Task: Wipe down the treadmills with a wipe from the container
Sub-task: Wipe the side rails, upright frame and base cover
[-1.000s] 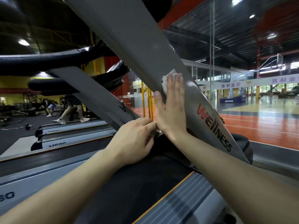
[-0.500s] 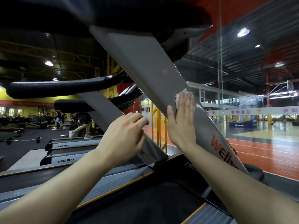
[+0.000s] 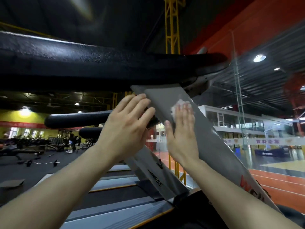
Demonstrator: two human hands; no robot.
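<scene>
A slanted grey treadmill upright (image 3: 212, 142) rises from lower right to the black handrail (image 3: 99, 66) overhead. My right hand (image 3: 181, 134) lies flat on the upright near its top, fingers straight, pressing a crumpled white wipe (image 3: 179, 103) that shows above the fingertips. My left hand (image 3: 125, 128) is raised beside the upright's left edge, fingers relaxed and reaching to that edge just under the handrail; it holds nothing that I can see. The wipe container is not in view.
A second grey upright (image 3: 153, 176) and black handrails (image 3: 77, 119) of neighbouring treadmills stand to the left. Treadmill decks (image 3: 115, 210) run below my arms. A glass wall (image 3: 264, 113) borders an orange court on the right. Weights lie on the dark floor far left, with a person beyond.
My right hand slid the wipe up the upright from its lower part to just below the handrail. My left hand rose with it and uncurled. My view tilted upward.
</scene>
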